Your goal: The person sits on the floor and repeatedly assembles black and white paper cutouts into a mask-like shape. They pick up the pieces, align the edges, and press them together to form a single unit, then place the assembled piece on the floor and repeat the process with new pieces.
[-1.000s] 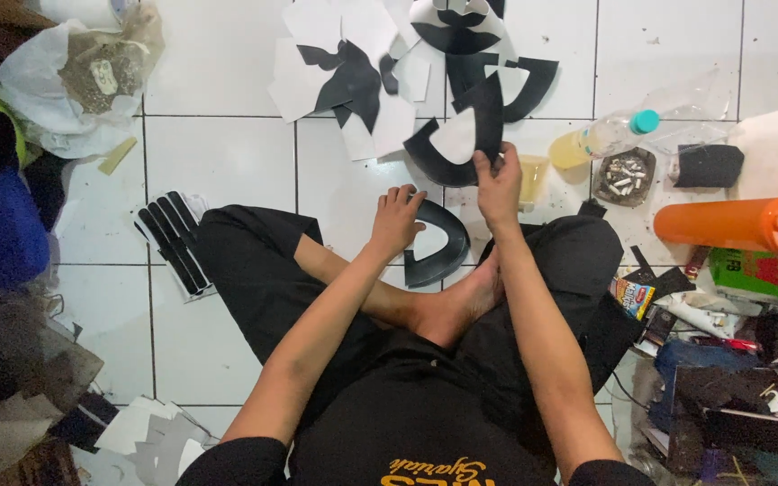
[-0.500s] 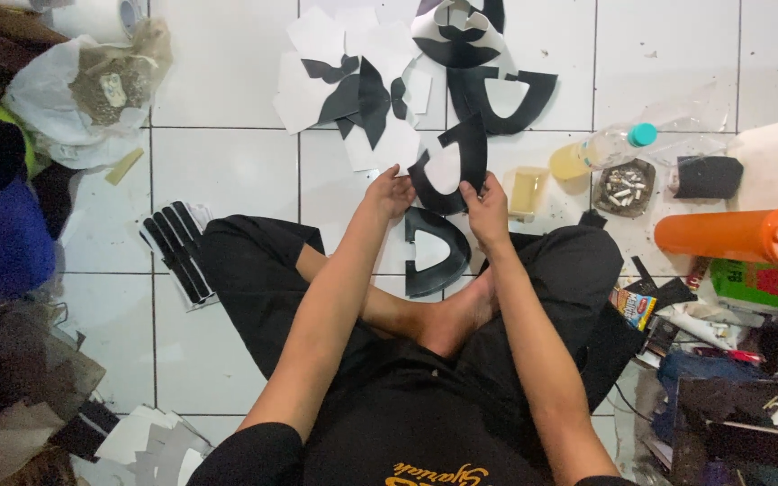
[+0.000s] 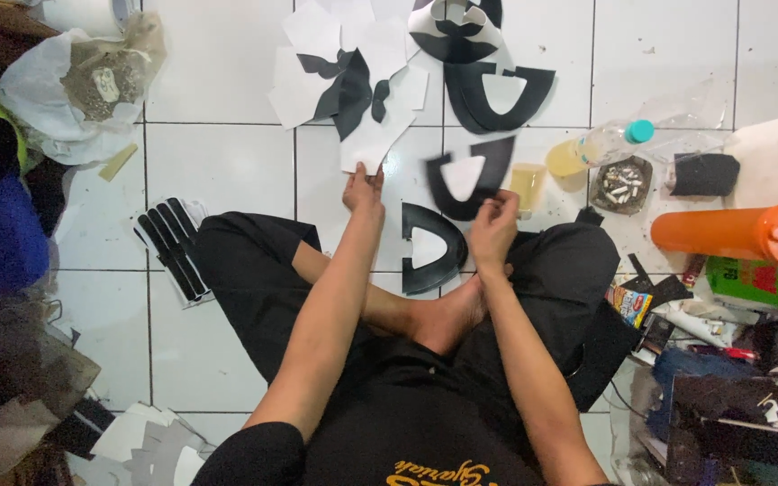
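White floor tiles (image 3: 218,153) carried the work: the right hand (image 3: 494,229) pinched a blurred black U-shaped cutout (image 3: 465,180) just above a second one (image 3: 429,247), the left hand (image 3: 364,191) fingered a white paper pattern (image 3: 373,135), whose loose neighbours could likely scatter if dragged.
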